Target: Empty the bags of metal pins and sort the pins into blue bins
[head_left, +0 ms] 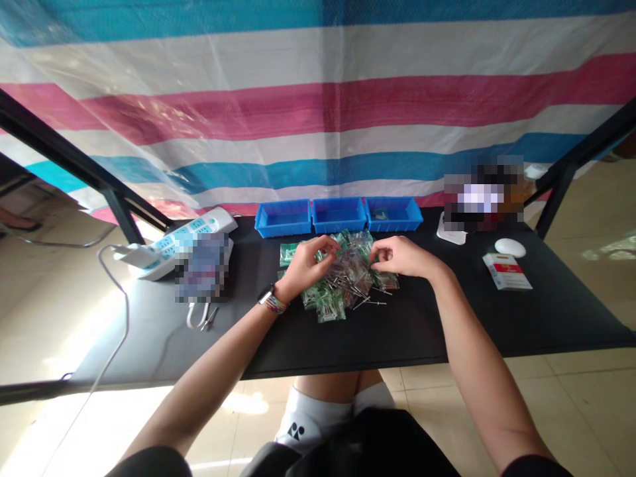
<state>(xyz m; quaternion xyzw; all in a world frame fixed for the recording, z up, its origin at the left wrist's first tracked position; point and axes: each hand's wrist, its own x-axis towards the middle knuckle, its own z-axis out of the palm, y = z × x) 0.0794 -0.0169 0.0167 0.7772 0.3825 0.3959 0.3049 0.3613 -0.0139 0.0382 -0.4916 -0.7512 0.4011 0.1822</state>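
Note:
A pile of small clear plastic bags with green markings [332, 306] lies on the black table, with thin metal pins like rivets [354, 286] loose on and beside it. My left hand [311, 262] is at the pile's left side, thumb and fingers curled together in a pinch. On the right side, my right hand [400, 256] is also closed, its fingertips bent in towards the bags. Whatever either pinch holds is too small to make out. Just behind the pile stand three blue bins [283, 228] in a row; a small bag [380, 214] lies in the right one.
At the left are a white power strip [199, 228] with a plugged-in charger and cable, and a blurred phone-like object [203, 265]. To the right sit a red-and-white box [507, 271], a white rounded object [510, 248] and blurred items. A striped sheet [278, 112] hangs behind.

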